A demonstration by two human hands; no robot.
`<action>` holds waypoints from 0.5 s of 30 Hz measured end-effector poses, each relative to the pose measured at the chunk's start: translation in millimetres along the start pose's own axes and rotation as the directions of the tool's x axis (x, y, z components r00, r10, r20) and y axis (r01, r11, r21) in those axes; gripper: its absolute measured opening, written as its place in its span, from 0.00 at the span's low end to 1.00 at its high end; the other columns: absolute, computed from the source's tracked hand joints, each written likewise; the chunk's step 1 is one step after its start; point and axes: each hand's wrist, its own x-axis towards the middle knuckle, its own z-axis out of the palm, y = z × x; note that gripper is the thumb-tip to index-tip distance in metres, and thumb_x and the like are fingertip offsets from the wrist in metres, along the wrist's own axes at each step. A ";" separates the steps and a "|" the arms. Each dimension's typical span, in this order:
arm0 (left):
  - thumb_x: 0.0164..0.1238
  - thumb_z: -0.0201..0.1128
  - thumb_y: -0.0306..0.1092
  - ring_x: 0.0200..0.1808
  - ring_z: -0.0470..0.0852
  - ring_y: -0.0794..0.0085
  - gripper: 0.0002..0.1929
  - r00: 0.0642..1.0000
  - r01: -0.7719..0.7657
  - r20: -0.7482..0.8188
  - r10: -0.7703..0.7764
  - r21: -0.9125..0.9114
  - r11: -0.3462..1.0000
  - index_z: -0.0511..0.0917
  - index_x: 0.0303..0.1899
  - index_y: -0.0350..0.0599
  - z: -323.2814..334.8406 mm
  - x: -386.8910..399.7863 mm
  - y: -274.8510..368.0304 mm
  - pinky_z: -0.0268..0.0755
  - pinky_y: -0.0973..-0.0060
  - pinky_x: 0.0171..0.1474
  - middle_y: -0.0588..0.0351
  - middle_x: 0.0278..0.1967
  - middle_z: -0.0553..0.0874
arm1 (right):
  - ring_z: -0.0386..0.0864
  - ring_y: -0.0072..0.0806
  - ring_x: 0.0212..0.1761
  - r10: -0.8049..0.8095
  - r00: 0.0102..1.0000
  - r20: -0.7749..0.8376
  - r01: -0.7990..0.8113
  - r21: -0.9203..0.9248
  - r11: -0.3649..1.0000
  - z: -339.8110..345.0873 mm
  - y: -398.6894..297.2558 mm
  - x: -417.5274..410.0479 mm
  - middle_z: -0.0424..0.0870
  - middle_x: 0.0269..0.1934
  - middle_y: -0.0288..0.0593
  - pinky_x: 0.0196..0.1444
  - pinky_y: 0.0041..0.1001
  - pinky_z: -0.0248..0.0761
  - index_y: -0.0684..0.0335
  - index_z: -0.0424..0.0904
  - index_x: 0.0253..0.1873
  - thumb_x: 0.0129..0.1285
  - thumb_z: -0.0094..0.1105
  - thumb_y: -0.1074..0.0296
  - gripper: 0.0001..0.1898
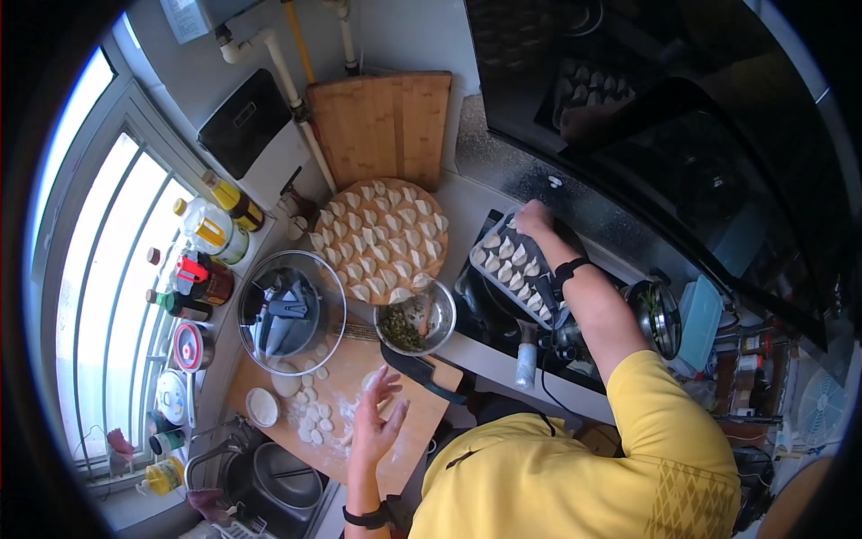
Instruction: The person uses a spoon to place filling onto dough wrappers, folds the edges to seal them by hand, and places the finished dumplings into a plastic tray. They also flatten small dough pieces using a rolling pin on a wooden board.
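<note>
My right hand (534, 218) reaches to the far corner of a shallow tray (486, 279). Its fingertips are closed at a dumpling (512, 224), partly hidden by them. Several folded dumplings (516, 280) lie in rows in that tray. Over a floured wooden board (417, 431) hangs my left hand (376, 421), its fingers apart and no object in it. Small pressed dough rounds (311, 424) and a bowl of flour (262, 407) are on the board to its left. Beyond that hand, a steel bowl (434, 322) contains chopped green filling (403, 330) and a wooden-handled utensil (424, 327).
A round board (387, 269) covered with dumplings stands behind the steel bowl. A clear glass lid (293, 313) is left of it. Bottles (215, 229) line the window sill, above the sink (236, 485). The dark range hood (646, 135) overhangs the cooktop (471, 296).
</note>
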 end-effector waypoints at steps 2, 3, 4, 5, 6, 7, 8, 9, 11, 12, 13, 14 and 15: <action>0.68 0.67 0.19 0.58 0.85 0.63 0.38 1.000 -0.005 0.005 0.005 -0.006 1.000 0.62 0.78 0.45 0.6 0.5 0.4 0.78 0.64 0.63 0.45 0.63 0.83 | 0.92 0.33 0.31 -0.064 0.997 -0.051 0.062 -0.051 0.997 -0.9 1.4 1.3 0.91 0.28 0.46 0.41 0.31 0.85 0.63 0.88 0.33 0.61 0.65 0.64 0.09; 0.69 0.67 0.19 0.58 0.85 0.63 0.38 1.000 -0.009 0.008 0.009 -0.008 1.000 0.63 0.78 0.45 0.9 1.0 1.3 0.78 0.64 0.63 0.45 0.63 0.83 | 0.92 0.33 0.31 -0.063 0.997 -0.053 0.061 -0.051 0.997 0.8 4.8 5.1 0.91 0.28 0.46 0.41 0.31 0.85 0.63 0.88 0.33 0.61 0.65 0.64 0.09; 0.69 0.67 0.19 0.59 0.85 0.63 0.37 1.000 -0.012 0.012 0.012 -0.009 1.000 0.63 0.78 0.46 1.2 1.4 1.9 0.78 0.64 0.63 0.46 0.63 0.83 | 0.92 0.33 0.31 -0.090 0.992 -0.092 0.082 -0.080 0.993 2.9 8.0 8.7 0.90 0.26 0.45 0.41 0.31 0.85 0.63 0.88 0.32 0.61 0.65 0.64 0.09; 0.69 0.67 0.19 0.59 0.85 0.63 0.37 1.000 -0.014 0.013 0.014 -0.009 1.000 0.63 0.78 0.46 1.6 1.2 0.9 0.78 0.64 0.63 0.46 0.63 0.83 | 0.92 0.33 0.32 -0.117 0.985 -0.130 0.103 -0.111 0.989 3.6 11.2 13.0 0.89 0.24 0.43 0.41 0.31 0.85 0.62 0.88 0.32 0.62 0.65 0.64 0.09; 0.69 0.67 0.19 0.59 0.84 0.64 0.37 1.000 -0.005 0.015 0.005 -0.010 1.000 0.63 0.78 0.46 1.2 -1.1 -1.8 0.78 0.65 0.63 0.46 0.63 0.83 | 0.92 0.33 0.32 -0.120 0.985 -0.124 0.107 -0.111 0.988 4.0 8.3 12.7 0.89 0.24 0.43 0.41 0.31 0.85 0.62 0.88 0.32 0.62 0.65 0.64 0.09; 0.69 0.67 0.19 0.59 0.84 0.64 0.37 1.000 0.004 0.018 -0.003 -0.010 1.000 0.63 0.78 0.46 0.7 -3.1 -3.4 0.78 0.65 0.63 0.47 0.63 0.83 | 0.92 0.37 0.38 -0.093 0.994 -0.060 0.086 -0.115 0.990 3.6 5.4 12.7 0.91 0.32 0.47 0.47 0.33 0.84 0.61 0.89 0.38 0.61 0.67 0.63 0.08; 0.69 0.67 0.19 0.59 0.84 0.64 0.37 1.000 0.007 0.013 -0.007 -0.009 1.000 0.63 0.78 0.46 0.0 -5.0 -4.0 0.78 0.65 0.63 0.47 0.63 0.83 | 0.92 0.41 0.45 -0.065 0.998 0.004 0.065 -0.120 0.991 4.6 2.8 11.8 0.93 0.40 0.50 0.54 0.36 0.83 0.60 0.90 0.45 0.61 0.69 0.63 0.11; 0.69 0.67 0.19 0.59 0.84 0.64 0.37 1.000 0.018 0.015 -0.018 -0.001 1.000 0.63 0.78 0.46 0.0 -5.9 -3.0 0.78 0.65 0.63 0.47 0.63 0.82 | 0.92 0.41 0.45 -0.067 0.998 0.005 0.067 -0.121 0.990 6.1 2.9 12.4 0.93 0.40 0.50 0.54 0.36 0.83 0.60 0.90 0.45 0.61 0.69 0.63 0.11; 0.69 0.67 0.19 0.59 0.84 0.64 0.37 0.999 0.029 0.015 -0.030 0.007 1.000 0.63 0.78 0.46 0.1 -7.1 -2.5 0.78 0.65 0.63 0.48 0.63 0.82 | 0.91 0.44 0.48 -0.117 0.989 -0.088 0.111 -0.075 0.991 10.2 3.8 12.8 0.92 0.44 0.52 0.54 0.38 0.83 0.60 0.89 0.46 0.61 0.68 0.62 0.12; 0.68 0.67 0.20 0.58 0.86 0.63 0.37 1.000 0.025 0.010 -0.025 0.015 1.000 0.63 0.77 0.46 0.4 -7.2 -2.1 0.79 0.64 0.63 0.46 0.63 0.83 | 0.91 0.44 0.48 -0.117 0.989 -0.088 0.110 -0.076 0.991 13.4 7.6 16.8 0.92 0.44 0.52 0.54 0.38 0.83 0.60 0.89 0.46 0.61 0.68 0.62 0.12; 0.67 0.68 0.20 0.58 0.87 0.61 0.37 1.000 0.020 0.007 -0.020 0.022 1.000 0.64 0.77 0.46 0.5 -7.6 -1.3 0.80 0.63 0.63 0.45 0.62 0.84 | 0.92 0.40 0.41 -0.172 0.976 -0.136 0.156 -0.122 0.980 16.6 13.4 21.5 0.92 0.40 0.51 0.48 0.36 0.84 0.62 0.89 0.44 0.61 0.68 0.63 0.11; 0.67 0.68 0.20 0.58 0.87 0.61 0.37 1.000 0.018 0.012 -0.018 0.020 1.000 0.64 0.77 0.46 0.4 -6.9 0.2 0.80 0.63 0.63 0.45 0.62 0.84 | 0.92 0.37 0.34 -0.226 0.957 -0.182 0.196 -0.171 0.966 16.5 20.4 26.8 0.92 0.36 0.51 0.43 0.33 0.85 0.64 0.88 0.43 0.62 0.67 0.64 0.11; 0.69 0.67 0.21 0.58 0.86 0.63 0.36 0.997 0.081 0.013 -0.081 -0.008 0.997 0.64 0.77 0.46 -0.9 -8.9 1.8 0.79 0.65 0.62 0.46 0.62 0.84 | 0.92 0.37 0.34 -0.228 0.958 -0.174 0.199 -0.172 0.965 15.8 20.5 26.1 0.92 0.36 0.51 0.43 0.33 0.85 0.64 0.88 0.43 0.62 0.67 0.64 0.11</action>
